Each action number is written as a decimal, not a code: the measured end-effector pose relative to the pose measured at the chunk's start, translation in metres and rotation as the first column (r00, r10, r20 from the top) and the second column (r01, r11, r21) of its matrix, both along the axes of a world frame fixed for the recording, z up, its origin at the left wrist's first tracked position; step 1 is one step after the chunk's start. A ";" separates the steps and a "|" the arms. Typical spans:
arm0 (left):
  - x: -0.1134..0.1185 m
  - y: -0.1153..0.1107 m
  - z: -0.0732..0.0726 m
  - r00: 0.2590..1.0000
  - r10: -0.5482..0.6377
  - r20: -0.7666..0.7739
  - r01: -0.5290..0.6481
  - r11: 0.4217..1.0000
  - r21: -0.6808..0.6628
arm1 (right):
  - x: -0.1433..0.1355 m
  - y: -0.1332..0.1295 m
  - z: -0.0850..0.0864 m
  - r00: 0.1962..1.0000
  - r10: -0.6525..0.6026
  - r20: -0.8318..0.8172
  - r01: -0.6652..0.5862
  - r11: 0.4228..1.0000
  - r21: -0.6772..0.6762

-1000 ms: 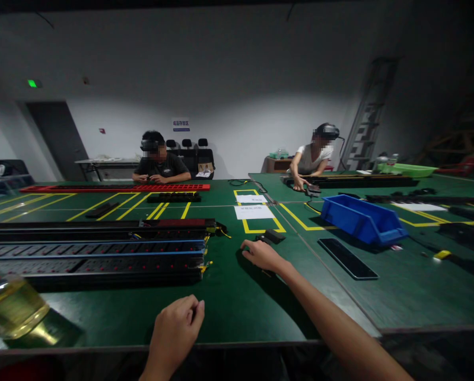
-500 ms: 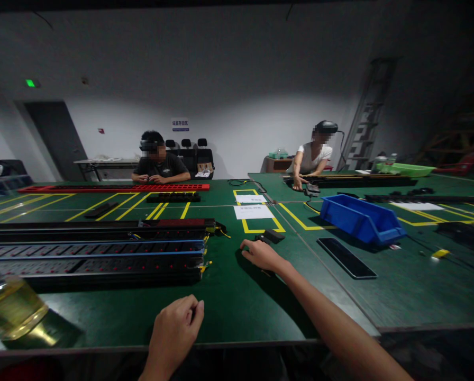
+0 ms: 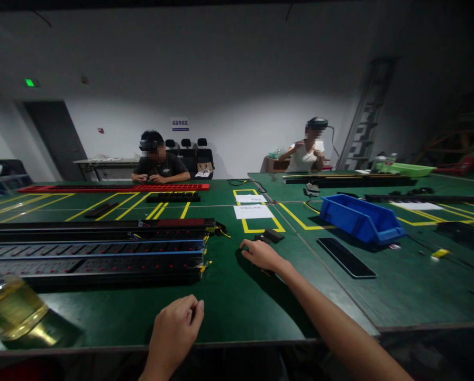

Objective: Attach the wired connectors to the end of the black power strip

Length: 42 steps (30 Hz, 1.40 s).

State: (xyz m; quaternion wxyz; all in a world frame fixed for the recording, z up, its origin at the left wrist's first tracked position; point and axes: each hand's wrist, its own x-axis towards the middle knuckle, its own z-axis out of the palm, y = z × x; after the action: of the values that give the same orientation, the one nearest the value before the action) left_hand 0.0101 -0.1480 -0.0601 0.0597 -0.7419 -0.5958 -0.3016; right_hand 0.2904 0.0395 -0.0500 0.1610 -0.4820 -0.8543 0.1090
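Observation:
My left hand (image 3: 176, 327) rests at the near table edge, curled into a loose fist, and nothing shows between thumb and fingers. Farther forward, my right hand (image 3: 262, 255) lies low over the green table (image 3: 229, 312) with its fingers bent inward. Whatever they hold, if anything, is hidden beneath the hand. Just beyond its knuckles sits a small black object (image 3: 275, 235), partly covered by the hand. To the left lie long black strips (image 3: 142, 264) with red dots and blue edges, yellow wires at their right ends.
A bottle of yellow liquid (image 3: 12, 309) stands at the near left. On the right are a phone (image 3: 346, 257) and a blue bin (image 3: 359, 219). White papers (image 3: 253, 211) lie ahead within yellow tape. Two people (image 3: 163, 164) wearing headsets sit across the table.
Both my hands have stayed in place. The person across on the right has sat up and lifted their hands from the table.

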 end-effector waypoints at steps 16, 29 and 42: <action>0.001 -0.001 0.001 1.000 0.011 0.016 -0.011 1.000 -0.014 | 0.001 0.000 0.000 1.000 0.005 0.006 -0.005 1.000 0.007; 0.001 -0.001 0.000 1.000 0.012 0.018 -0.012 1.000 -0.017 | 0.001 0.001 -0.001 1.000 0.003 0.011 -0.004 1.000 0.012; 0.001 -0.002 0.000 1.000 0.022 -0.006 -0.022 0.999 -0.030 | 0.001 0.001 -0.001 1.000 -0.002 0.005 0.002 1.000 0.002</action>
State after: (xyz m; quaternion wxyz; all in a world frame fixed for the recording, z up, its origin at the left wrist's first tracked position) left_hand 0.0108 -0.1498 -0.0597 0.0535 -0.7368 -0.6084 -0.2900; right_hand 0.2913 0.0402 -0.0510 0.1593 -0.4828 -0.8545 0.1067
